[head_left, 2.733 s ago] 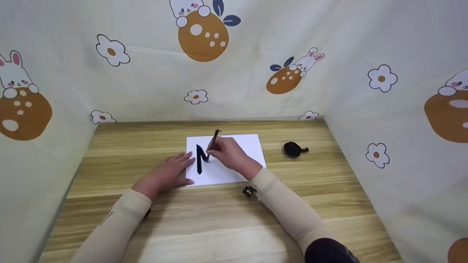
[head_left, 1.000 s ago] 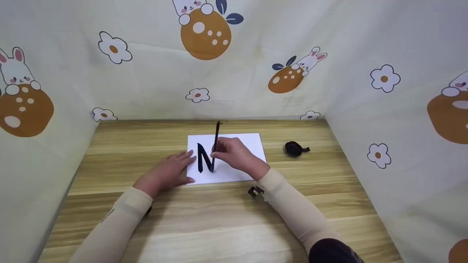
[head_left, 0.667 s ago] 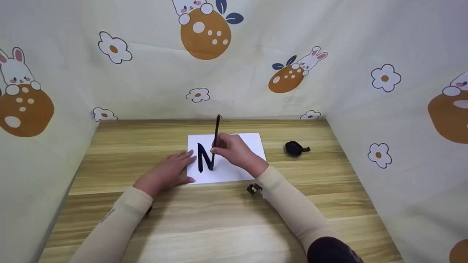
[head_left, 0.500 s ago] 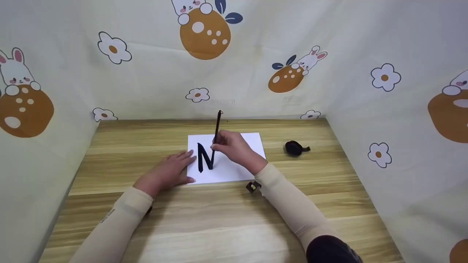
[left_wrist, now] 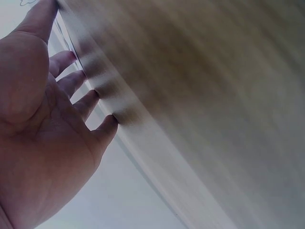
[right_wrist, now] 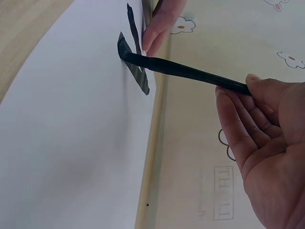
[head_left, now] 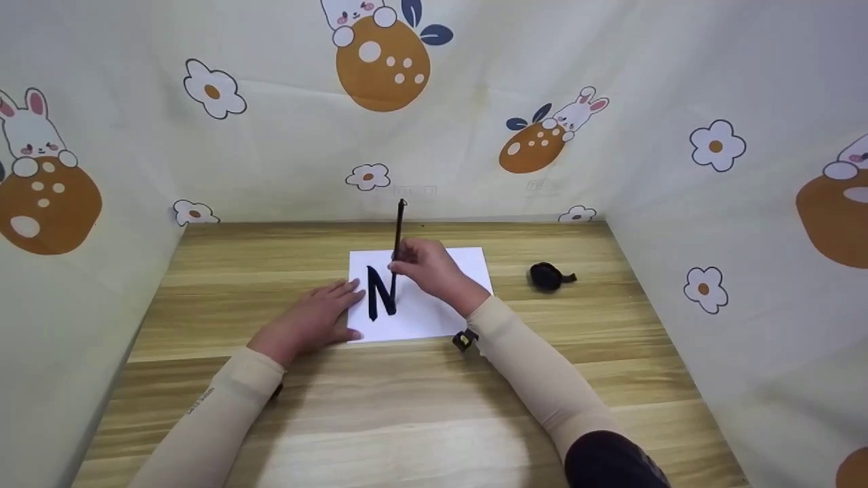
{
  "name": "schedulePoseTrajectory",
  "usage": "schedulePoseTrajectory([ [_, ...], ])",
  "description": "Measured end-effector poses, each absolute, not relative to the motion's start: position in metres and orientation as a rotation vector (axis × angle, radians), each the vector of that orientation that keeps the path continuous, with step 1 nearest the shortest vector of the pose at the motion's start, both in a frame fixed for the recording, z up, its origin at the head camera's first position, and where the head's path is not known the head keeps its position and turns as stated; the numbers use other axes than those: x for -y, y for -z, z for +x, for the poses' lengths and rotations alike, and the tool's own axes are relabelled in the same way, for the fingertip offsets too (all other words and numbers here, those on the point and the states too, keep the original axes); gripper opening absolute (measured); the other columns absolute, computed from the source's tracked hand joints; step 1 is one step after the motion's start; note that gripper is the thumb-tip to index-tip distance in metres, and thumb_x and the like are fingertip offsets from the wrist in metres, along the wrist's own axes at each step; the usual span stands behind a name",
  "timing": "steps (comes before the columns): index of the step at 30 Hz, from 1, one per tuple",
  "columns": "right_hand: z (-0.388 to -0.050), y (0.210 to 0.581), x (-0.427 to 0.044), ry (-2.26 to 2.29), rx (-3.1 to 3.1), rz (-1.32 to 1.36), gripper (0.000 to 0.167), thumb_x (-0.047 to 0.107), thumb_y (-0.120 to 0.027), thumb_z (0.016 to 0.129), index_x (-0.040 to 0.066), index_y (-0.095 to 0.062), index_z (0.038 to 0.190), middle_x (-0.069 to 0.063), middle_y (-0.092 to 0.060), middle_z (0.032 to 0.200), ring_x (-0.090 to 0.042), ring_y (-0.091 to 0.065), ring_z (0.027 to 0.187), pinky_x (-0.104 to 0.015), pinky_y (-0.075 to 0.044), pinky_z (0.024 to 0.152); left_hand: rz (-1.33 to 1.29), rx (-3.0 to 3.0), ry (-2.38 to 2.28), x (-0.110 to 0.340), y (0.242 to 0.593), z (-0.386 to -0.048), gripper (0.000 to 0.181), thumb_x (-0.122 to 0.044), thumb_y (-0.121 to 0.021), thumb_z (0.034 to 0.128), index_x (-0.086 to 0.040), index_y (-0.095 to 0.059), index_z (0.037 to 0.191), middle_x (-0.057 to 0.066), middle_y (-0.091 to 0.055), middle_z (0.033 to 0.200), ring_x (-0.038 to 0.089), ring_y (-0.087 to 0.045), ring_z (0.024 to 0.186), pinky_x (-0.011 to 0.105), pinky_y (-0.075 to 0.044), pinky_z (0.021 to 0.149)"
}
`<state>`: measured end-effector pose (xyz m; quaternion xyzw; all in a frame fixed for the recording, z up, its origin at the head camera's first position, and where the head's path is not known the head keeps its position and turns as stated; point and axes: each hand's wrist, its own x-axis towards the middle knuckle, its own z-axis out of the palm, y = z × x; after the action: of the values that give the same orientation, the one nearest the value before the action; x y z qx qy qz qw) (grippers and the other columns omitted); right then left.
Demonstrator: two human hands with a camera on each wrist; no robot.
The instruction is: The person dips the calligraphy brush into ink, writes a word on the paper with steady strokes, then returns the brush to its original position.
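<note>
My right hand (head_left: 430, 271) pinches a dark writing brush (head_left: 398, 230) between thumb and fingertips, held nearly upright. In the right wrist view the black bristles (right_wrist: 131, 59) of the brush touch the paper on a wet black stroke. A white sheet of paper (head_left: 434, 318) lies on the table, bearing thick black strokes (head_left: 373, 298) shaped like an N on its left part. My left hand (head_left: 308, 322) lies with fingers spread, its fingertips and thumb on the sheet's left edge. In the left wrist view the left hand (left_wrist: 62, 114) shows its palm side, fingers extended down to the surface.
A small black dish (head_left: 546, 276) with a short handle stands to the right of the sheet on the wooden table (head_left: 380, 420). Patterned cloth (head_left: 285, 149) with rabbits and flowers walls in the back and both sides. A small black device (head_left: 464, 339) sits at the right wrist.
The brush has drawn the slanting stroke down to its low end, then my right hand has risen away from me, the brush tip moving slightly up. The left hand has stayed in place.
</note>
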<state>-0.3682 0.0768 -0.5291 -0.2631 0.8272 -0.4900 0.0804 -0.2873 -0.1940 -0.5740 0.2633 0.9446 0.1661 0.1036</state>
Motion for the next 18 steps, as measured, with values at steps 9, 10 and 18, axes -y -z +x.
schedulePoseTrajectory([
  [9, -0.375, 0.531, -0.072, 1.421, -2.498, -0.8, 0.007, 0.01, -0.078, 0.104, 0.005, -0.077, 0.109, -0.001, -0.08, 0.1, -0.014, -0.077, 0.096, -0.03, -0.064, 0.087, 0.794, -2.783, -0.486, 0.195, 0.573, -0.286, 0.084, -0.048, -0.077, 0.1039, -0.003, -0.045, 0.168, 0.02, -0.033, 0.178, 0.048, -0.029, 0.163, 0.074, -0.028, 0.126],
  [10, -0.376, 0.532, -0.071, 1.417, -2.504, -0.796, 0.007, 0.011, -0.078, 0.104, 0.005, -0.077, 0.109, -0.001, -0.08, 0.1, -0.014, -0.077, 0.096, -0.03, -0.064, 0.087, 0.797, -2.786, -0.48, 0.195, 0.573, -0.286, 0.084, -0.048, -0.076, 0.104, -0.003, -0.045, 0.168, 0.02, -0.033, 0.178, 0.048, -0.029, 0.163, 0.074, -0.028, 0.126],
  [18, -0.385, 0.535, -0.068, 1.399, -2.534, -0.776, 0.008, 0.014, -0.078, 0.105, 0.007, -0.076, 0.109, 0.001, -0.079, 0.101, -0.013, -0.076, 0.097, -0.031, -0.063, 0.088, 0.779, -2.786, -0.47, 0.196, 0.576, -0.288, 0.085, -0.051, -0.076, 0.1039, -0.005, -0.045, 0.169, 0.019, -0.032, 0.179, 0.047, -0.028, 0.164, 0.073, -0.027, 0.127],
])
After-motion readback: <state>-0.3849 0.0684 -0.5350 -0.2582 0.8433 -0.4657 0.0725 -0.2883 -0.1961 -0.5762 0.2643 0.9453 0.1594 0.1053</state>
